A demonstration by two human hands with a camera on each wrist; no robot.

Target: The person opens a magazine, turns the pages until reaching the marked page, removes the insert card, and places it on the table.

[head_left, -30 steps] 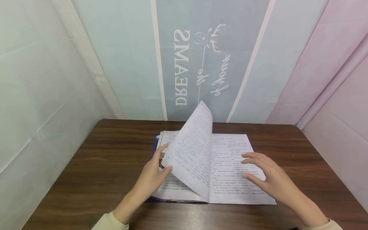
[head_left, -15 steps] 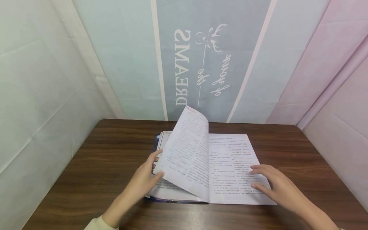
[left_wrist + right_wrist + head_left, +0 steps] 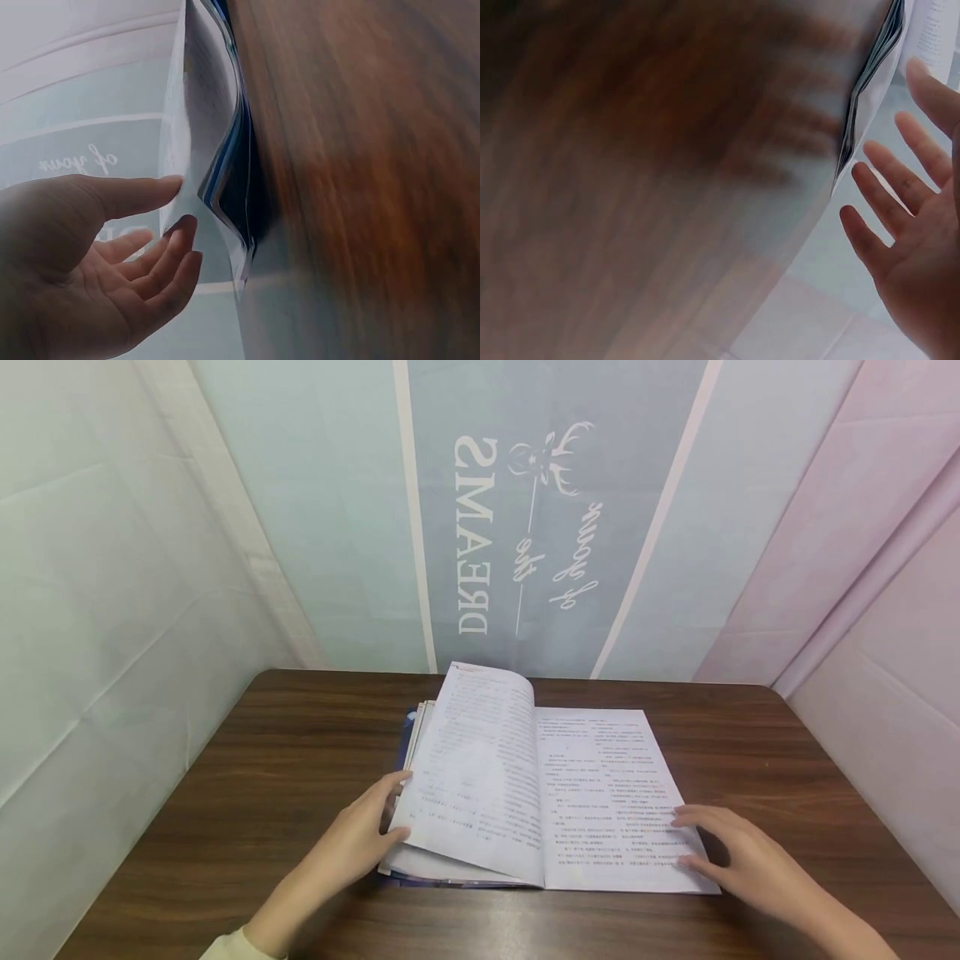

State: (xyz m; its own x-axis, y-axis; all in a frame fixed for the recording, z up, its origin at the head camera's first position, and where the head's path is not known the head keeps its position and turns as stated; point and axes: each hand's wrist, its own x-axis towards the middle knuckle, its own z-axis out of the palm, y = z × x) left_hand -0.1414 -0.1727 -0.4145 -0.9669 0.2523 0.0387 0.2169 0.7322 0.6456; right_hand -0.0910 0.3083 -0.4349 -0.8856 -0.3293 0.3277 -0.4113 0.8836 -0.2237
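Note:
An open book with printed pages [image 3: 607, 802] lies on the wooden table. One page [image 3: 476, 760] stands curved over the left half, its far corner raised. My left hand [image 3: 356, 835] holds this page near its outer edge, thumb at the near corner and fingers at the side. In the left wrist view the thumb [image 3: 142, 196] meets the page's edge while the other fingers curl close by. Over the right-hand page's outer edge is my right hand [image 3: 750, 860], its fingers apart and gripping nothing. In the right wrist view those fingers [image 3: 881, 180] are spread beside the book's edge [image 3: 866, 82].
The brown wooden table [image 3: 247, 793] extends around the book on every side. Behind it hangs a pale backdrop cloth [image 3: 360, 527] with mirrored lettering and a deer drawing. Light cloth walls [image 3: 112, 610] stand at left and right. A dark blue cover [image 3: 408, 727] shows under the left pages.
The raised page has swung left and lower with my left hand, which moved left and nearer. My right hand has drawn back to the right, toward the book's near corner.

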